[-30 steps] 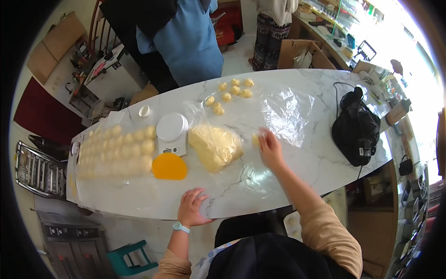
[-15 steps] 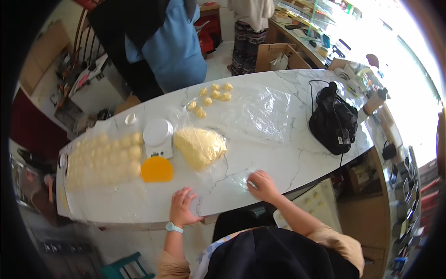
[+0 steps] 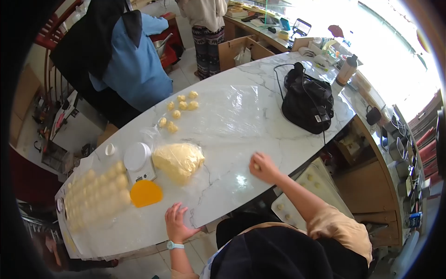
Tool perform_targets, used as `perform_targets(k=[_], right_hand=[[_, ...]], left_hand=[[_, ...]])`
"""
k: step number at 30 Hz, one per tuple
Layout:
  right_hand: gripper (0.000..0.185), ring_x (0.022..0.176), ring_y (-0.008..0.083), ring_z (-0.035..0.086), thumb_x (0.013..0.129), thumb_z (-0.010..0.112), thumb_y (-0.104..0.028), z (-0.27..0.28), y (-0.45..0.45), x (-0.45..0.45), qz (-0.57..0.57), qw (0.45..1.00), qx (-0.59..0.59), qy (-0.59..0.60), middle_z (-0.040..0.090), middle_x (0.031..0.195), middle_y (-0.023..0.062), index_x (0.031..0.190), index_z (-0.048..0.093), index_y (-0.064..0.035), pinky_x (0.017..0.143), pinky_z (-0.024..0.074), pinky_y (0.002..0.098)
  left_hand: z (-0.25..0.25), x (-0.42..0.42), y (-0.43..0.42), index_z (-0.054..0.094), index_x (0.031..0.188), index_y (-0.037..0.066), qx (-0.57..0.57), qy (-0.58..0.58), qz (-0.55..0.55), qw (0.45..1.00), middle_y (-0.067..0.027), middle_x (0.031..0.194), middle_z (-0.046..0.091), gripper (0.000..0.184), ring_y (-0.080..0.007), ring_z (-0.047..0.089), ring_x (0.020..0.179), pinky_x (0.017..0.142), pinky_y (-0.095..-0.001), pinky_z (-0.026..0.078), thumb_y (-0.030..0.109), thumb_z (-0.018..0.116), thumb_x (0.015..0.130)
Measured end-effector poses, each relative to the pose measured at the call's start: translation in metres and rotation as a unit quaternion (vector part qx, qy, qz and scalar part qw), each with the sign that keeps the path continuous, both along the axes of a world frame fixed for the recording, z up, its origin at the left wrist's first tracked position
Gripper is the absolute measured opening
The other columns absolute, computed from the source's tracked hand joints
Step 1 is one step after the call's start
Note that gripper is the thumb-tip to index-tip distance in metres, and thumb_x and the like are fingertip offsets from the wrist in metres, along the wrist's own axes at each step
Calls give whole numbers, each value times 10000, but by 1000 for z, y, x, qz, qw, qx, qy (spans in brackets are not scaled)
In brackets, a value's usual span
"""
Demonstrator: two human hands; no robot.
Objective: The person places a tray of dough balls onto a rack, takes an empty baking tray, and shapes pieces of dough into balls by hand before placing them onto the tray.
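My right hand [image 3: 265, 168] is closed over the marble-patterned table, its fingers curled around a small pale yellow piece of dough [image 3: 256, 166] that is mostly hidden. My left hand [image 3: 177, 224], with a light watch on the wrist, rests at the table's near edge, fingers apart and holding nothing. Beyond it lie an orange dough scraper [image 3: 146, 193] and a large mass of yellow dough [image 3: 179, 162] in clear plastic. A white kitchen scale [image 3: 138, 160] stands left of that dough. Several small dough lumps [image 3: 181, 105] sit toward the far side.
Rows of dough balls [image 3: 95, 190] lie under plastic at the left. A clear plastic sheet [image 3: 232, 109] is spread at the back; a black bag [image 3: 307, 100] with a cord sits right. Below the table edge is a tray [image 3: 323, 183] with dough pieces. Two people stand across the table.
The view has turned, so the table now slants up to the right. My right hand has moved away from the near edge, still closed. My left hand stays at the edge.
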State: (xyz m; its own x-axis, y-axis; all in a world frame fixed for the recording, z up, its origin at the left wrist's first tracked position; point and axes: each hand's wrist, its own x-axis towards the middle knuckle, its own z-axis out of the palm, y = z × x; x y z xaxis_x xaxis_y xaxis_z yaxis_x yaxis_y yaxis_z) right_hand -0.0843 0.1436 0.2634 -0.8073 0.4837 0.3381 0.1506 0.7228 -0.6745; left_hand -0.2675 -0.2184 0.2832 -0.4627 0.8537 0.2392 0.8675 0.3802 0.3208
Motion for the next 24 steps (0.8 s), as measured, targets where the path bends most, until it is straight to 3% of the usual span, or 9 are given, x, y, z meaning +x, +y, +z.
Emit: perform_targets(k=[1,4,7,10,12,14,20,23,24], right_hand=[[77,892,357,567,831,591,-68,2,7,-9,-58,996,74,8,561,861,140,878,536,-42,819,463,440],[75,912,350,564,834,590,-59,-6,-4,-64,-33,997,55,30,558,894,138,882,536,-37,816,462,438],[88,907,352,561,833,588,-55,5,-49,-27,115,990,-64,-45,556,888,142,903,538,-35,812,460,437],[82,890,364,556,832,585,-52,-5,-10,5,75,993,-92,-10,559,888,152,897,537,-35,799,455,442],[57,860,369,563,831,581,-51,2,10,-15,-37,999,36,-4,566,865,150,869,541,-38,768,457,444],[55,836,367,569,820,584,-50,-4,5,-57,-58,996,41,51,569,843,150,856,543,-41,739,458,446],[83,831,372,568,795,600,-43,-6,-21,4,75,986,-148,-11,567,830,149,853,540,-43,727,463,442],[102,829,355,560,784,626,-48,-2,20,-19,-47,998,43,7,551,804,136,836,537,-45,733,459,427],[102,826,350,562,784,627,-47,0,13,-38,-45,999,23,21,551,803,134,835,538,-44,732,460,425]], left_hand=[[-1,-2,-2,548,1158,134,3,6,-5,1000,-108,1325,515,859,-338,469,1256,1073,-508,343,439,914,443],[-5,-2,0,548,1160,128,8,7,-10,1000,-113,1326,517,853,-342,471,1254,1069,-508,347,444,908,454],[-3,-1,-4,553,1164,143,10,-5,1,1000,-104,1336,511,850,-332,465,1268,1083,-512,338,435,908,450],[-5,-7,-4,556,1170,148,11,-8,2,1000,-102,1345,508,854,-325,462,1279,1094,-515,330,441,908,450],[-8,-2,-6,556,1174,147,6,-9,-3,1000,-102,1346,509,857,-321,463,1284,1097,-516,328,450,906,452],[-5,-4,-4,555,1177,146,10,3,0,1000,-102,1346,511,860,-317,464,1288,1100,-516,326,456,904,454],[0,-5,-1,555,1178,156,3,-10,8,1000,-96,1357,508,839,-307,465,1294,1103,-506,329,456,905,477],[1,-1,-3,547,1184,160,-4,-11,10,1000,-89,1359,506,841,-305,463,1296,1109,-504,328,445,906,478],[1,-2,-1,544,1185,162,-3,-7,12,1000,-87,1359,506,842,-305,463,1297,1111,-504,328,440,907,478]])
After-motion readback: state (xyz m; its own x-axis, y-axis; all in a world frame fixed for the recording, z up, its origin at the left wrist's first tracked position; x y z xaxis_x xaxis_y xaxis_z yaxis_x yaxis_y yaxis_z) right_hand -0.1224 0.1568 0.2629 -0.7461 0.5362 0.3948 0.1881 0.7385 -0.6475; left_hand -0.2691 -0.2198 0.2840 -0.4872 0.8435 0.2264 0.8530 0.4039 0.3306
